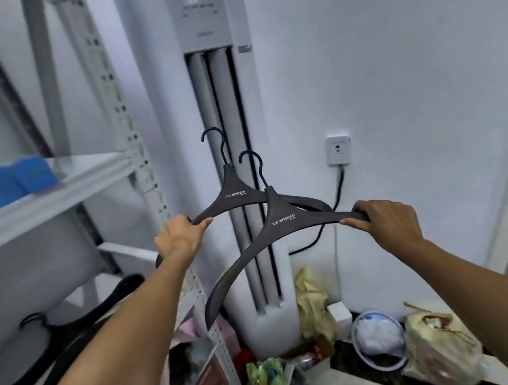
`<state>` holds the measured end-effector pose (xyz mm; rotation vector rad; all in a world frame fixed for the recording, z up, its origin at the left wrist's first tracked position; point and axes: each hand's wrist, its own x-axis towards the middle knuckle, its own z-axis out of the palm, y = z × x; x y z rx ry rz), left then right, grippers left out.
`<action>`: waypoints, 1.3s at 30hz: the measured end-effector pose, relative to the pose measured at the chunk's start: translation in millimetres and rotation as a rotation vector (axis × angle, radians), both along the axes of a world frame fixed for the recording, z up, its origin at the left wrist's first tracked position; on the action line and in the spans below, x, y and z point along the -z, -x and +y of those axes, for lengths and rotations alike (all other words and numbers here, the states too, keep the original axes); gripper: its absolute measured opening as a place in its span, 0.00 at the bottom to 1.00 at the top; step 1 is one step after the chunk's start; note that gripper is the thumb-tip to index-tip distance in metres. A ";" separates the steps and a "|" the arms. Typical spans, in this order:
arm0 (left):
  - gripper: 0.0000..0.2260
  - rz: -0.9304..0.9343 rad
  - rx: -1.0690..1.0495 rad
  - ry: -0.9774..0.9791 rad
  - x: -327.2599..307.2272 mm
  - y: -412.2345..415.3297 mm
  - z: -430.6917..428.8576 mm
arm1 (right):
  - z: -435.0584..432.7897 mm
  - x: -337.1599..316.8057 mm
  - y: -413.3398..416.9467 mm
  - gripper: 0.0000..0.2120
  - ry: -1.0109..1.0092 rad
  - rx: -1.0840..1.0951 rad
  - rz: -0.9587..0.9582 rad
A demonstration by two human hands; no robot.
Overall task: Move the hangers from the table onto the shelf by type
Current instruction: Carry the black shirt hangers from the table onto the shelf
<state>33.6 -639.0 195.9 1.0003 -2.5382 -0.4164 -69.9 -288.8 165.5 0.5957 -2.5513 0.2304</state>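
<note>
I hold two dark grey wide-shouldered hangers in the air in front of a tall white air conditioner. My left hand [179, 238] grips the left arm of the rear hanger [234, 192]. My right hand [385, 220] grips the right arm of the front hanger [279, 221], which overlaps the rear one. Both hooks point up. On the white metal shelf [30, 209] at the left, a lower level carries several black hangers [68, 334] lying flat.
Blue packets [15, 180] lie on the upper shelf board. The perforated shelf post [140, 164] stands just left of the hangers. Bags, a bowl and packets [381, 335] clutter the floor below. A wall socket [338, 149] with a black cable is at the right.
</note>
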 end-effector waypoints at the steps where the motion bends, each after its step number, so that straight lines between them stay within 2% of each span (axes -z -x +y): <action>1: 0.23 -0.008 -0.018 -0.001 4.6 -15.7 -7.9 | -9.6 2.1 -8.6 0.22 -0.006 -0.023 -0.004; 7: 0.21 -0.069 -0.105 -0.008 28.1 -107.5 -41.8 | -67.3 13.1 -62.6 0.20 -0.032 -0.141 -0.030; 14: 0.24 -0.117 -0.252 -0.058 57.8 -204.4 -72.7 | -137.7 35.1 -108.4 0.22 -0.102 -0.328 -0.038; 21: 0.23 -0.097 -0.409 -0.105 86.7 -278.6 -113.5 | -195.3 50.1 -134.3 0.24 -0.155 -0.460 0.030; 24: 0.25 -0.086 -0.451 -0.132 97.1 -290.3 -125.9 | -217.6 59.4 -132.4 0.31 -0.122 -0.524 0.047; 27: 0.26 -0.087 -0.488 -0.172 105.9 -292.8 -137.7 | -243.2 66.1 -131.2 0.48 -0.062 -0.606 0.088; 29: 0.25 -0.093 -0.514 -0.189 110.4 -291.3 -145.6 | -261.5 71.2 -127.4 0.53 -0.045 -0.628 0.053; 31: 0.24 -0.107 -0.539 -0.190 114.5 -289.3 -152.9 | -278.9 75.3 -123.3 0.53 -0.056 -0.655 0.005; 34: 0.24 -0.134 -0.585 -0.208 123.3 -280.8 -164.9 | -301.8 83.4 -110.7 0.45 -0.057 -0.696 -0.035; 39: 0.24 -0.181 -0.640 -0.291 144.5 -259.1 -177.7 | -331.4 95.5 -83.3 0.46 -0.090 -0.782 0.006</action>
